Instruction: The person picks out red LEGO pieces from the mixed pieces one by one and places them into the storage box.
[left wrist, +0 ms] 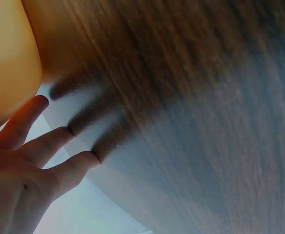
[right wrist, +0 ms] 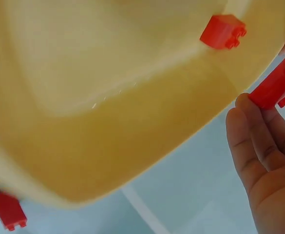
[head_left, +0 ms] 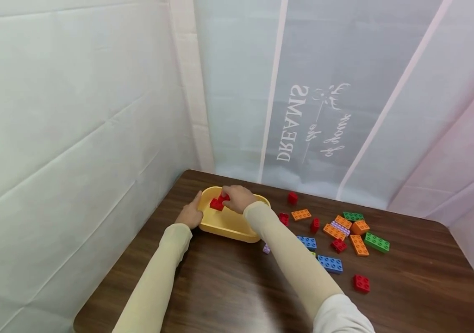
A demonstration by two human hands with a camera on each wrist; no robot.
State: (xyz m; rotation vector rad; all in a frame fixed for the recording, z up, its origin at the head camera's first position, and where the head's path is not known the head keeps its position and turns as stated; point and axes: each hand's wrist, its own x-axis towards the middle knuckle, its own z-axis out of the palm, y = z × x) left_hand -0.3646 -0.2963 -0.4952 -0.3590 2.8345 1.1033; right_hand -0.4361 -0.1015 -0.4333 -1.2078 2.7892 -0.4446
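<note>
A yellow tray (head_left: 224, 233) stands at the table's far left, with a red brick (head_left: 216, 204) inside it, also visible in the right wrist view as a red brick (right wrist: 222, 32). My right hand (head_left: 240, 198) is over the tray and pinches another red brick (right wrist: 274, 85) between thumb and fingers. My left hand (head_left: 190, 215) is at the tray's left end, touching its side. In the left wrist view, the left hand (left wrist: 40, 156) has its fingers spread beside the tray (left wrist: 10, 58), with fingertips on or close to the tabletop.
Right of the tray, loose bricks lie scattered on the dark wooden table (head_left: 220, 286): orange bricks (head_left: 359, 245), blue bricks (head_left: 330, 264), green bricks (head_left: 377, 242) and red bricks (head_left: 361, 283). A purple brick (head_left: 266, 249) lies near the right forearm. Hanging cloth (head_left: 237, 92) surrounds the table's far and left sides.
</note>
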